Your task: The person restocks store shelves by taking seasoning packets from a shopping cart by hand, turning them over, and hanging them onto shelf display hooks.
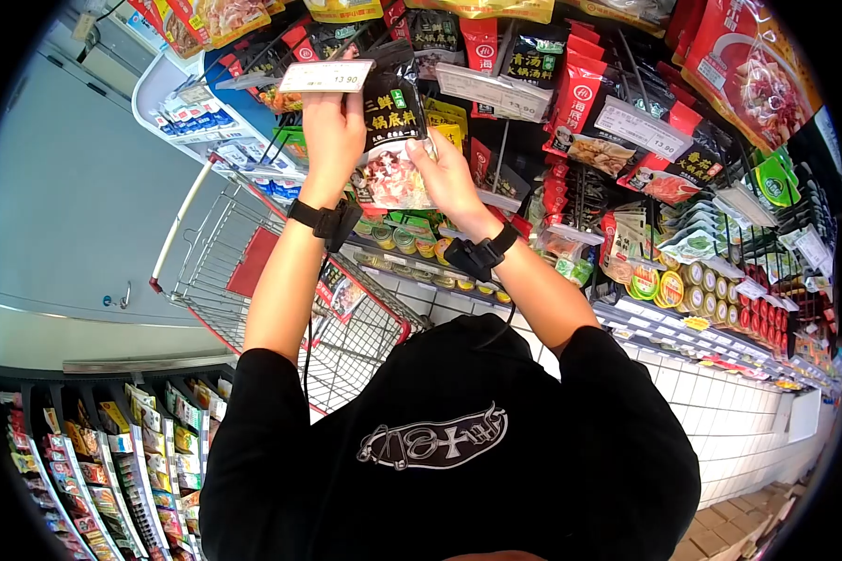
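Observation:
My right hand (447, 173) grips the right edge of a black hot pot soup base packet (395, 140), thumb on its front. The packet hangs upright in front of the rack, with a food picture on its lower half. My left hand (335, 136) is raised just left of the packet. Its fingers are close together and pass behind a white price tag (327, 77) reading 13.90, which hides most of them. What they grip, if anything, does not show.
A wire shopping cart (210, 245) stands to the left, with packets (344, 294) inside. More hot pot packets (578, 98) hang on pegs with price tags (644, 127) to the right. Cans (706, 292) line a lower shelf. A snack rack (112, 458) is at lower left.

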Motion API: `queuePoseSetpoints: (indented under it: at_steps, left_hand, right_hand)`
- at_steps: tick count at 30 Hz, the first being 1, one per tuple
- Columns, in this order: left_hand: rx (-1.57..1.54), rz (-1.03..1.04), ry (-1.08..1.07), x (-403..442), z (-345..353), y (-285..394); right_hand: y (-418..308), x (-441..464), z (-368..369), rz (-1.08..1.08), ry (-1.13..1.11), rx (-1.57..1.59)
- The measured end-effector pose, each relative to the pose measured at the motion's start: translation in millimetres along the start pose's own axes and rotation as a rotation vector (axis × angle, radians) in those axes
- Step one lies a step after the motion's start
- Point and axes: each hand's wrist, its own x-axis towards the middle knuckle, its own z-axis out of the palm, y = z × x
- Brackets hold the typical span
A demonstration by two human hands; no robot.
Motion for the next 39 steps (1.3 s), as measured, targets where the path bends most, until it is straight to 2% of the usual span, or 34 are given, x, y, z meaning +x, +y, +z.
queuePoseSetpoints:
  at_steps: [2,3,6,9,11,14,15,16,18,19,20,22,23,24,26,28,32,34,38,39]
  left_hand:
    - [0.116,0.096,0.082,-1,3,-4]
    - [0.01,-0.07,-0.029,-4,-1,5]
    - [0.09,0.049,0.034,-13,10,13]
    - [0.012,-0.04,-0.053,-19,16,17]
    - [0.015,-0.035,-0.112,-19,18,21]
    - [0.012,0.017,-0.172,-26,25,20]
    - [-0.081,-0.068,-0.194,-28,25,25]
    - [-0.094,-0.09,-0.227,-32,26,26]
    - [-0.048,-0.136,-0.283,-48,28,27]
    - [-0.048,-0.18,-0.317,-55,26,31]
    - [-0.055,-0.218,-0.329,-65,24,34]
    - [-0.048,-0.259,-0.36,-84,12,36]
    - [-0.053,-0.312,-0.38,-94,3,37]
    - [-0.047,-0.338,-0.375,-106,-6,40]
    - [-0.033,-0.452,-0.396,-138,-23,37]
    - [0.021,-0.563,-0.394,-171,-42,37]
    - [0.059,-0.775,-0.353,-243,-81,27]
    - [0.096,-0.844,-0.323,-271,-98,24]
    - [0.093,-0.971,-0.261,-318,-128,19]
    - [0.08,-1.016,-0.248,-321,-135,20]
  right_hand:
    - [6,1,3,0.015,0.017,0.09]
    - [8,4,3,0.031,0.039,0.092]
    - [14,11,-2,0.046,0.083,0.068]
    - [19,19,-9,0.128,0.061,-0.025]
    - [23,25,-10,0.01,0.114,-0.085]
    - [40,41,-17,0.042,0.115,-0.061]
    - [37,46,-23,0.0,0.126,-0.195]
    - [28,50,-24,0.007,0.112,-0.199]
    - [11,53,-25,0.262,0.133,-0.148]
    - [5,59,-27,0.143,0.152,-0.337]
    - [0,62,-27,0.269,0.152,-0.193]
    - [50,78,-28,0.139,0.322,-0.419]
    - [64,78,-29,0.051,0.32,-0.315]
    - [61,68,-26,0.053,0.343,-0.446]
    - [73,54,-14,0.072,0.326,-0.241]
    - [64,32,-5,-0.129,0.26,-0.216]
    - [46,23,18,-0.092,0.08,-0.29]
    - [49,31,29,-0.107,0.119,-0.372]
    - [54,30,63,0.066,-0.194,-0.032]
    - [71,30,74,0.013,-0.204,-0.033]
